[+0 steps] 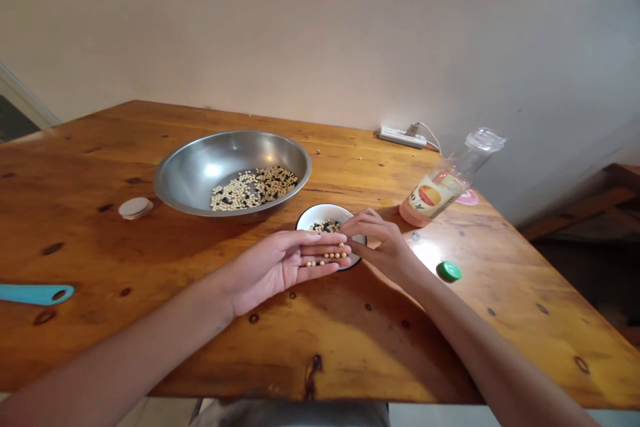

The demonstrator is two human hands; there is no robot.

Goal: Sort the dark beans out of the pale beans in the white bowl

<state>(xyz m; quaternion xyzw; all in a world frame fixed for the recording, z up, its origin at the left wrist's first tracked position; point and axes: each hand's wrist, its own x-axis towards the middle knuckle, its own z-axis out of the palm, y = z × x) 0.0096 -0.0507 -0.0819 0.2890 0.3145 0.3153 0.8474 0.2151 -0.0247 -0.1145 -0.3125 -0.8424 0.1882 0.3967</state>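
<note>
My left hand (287, 260) is palm up with its fingers stretched out nearly flat, holding several pale yellow soybeans (334, 255) along them. It is over the near side of a small white bowl (303, 219) with a dark rim. Inside the bowl lies a mix of pale and black beans (325, 225). My right hand (377, 240) is at the left fingertips, its thumb and fingers pinched together; what is between them, if anything, is too small to make out. Behind, to the left, a large steel basin (190, 177) holds more mixed beans (255, 188).
To the right, a clear plastic bottle (435, 190) with pink liquid and a fruit label leans over, and a green cap (449, 271) lies nearer. A white lid (135, 207) and a blue handle (35, 293) are at left. A power strip (403, 137) lies by the wall.
</note>
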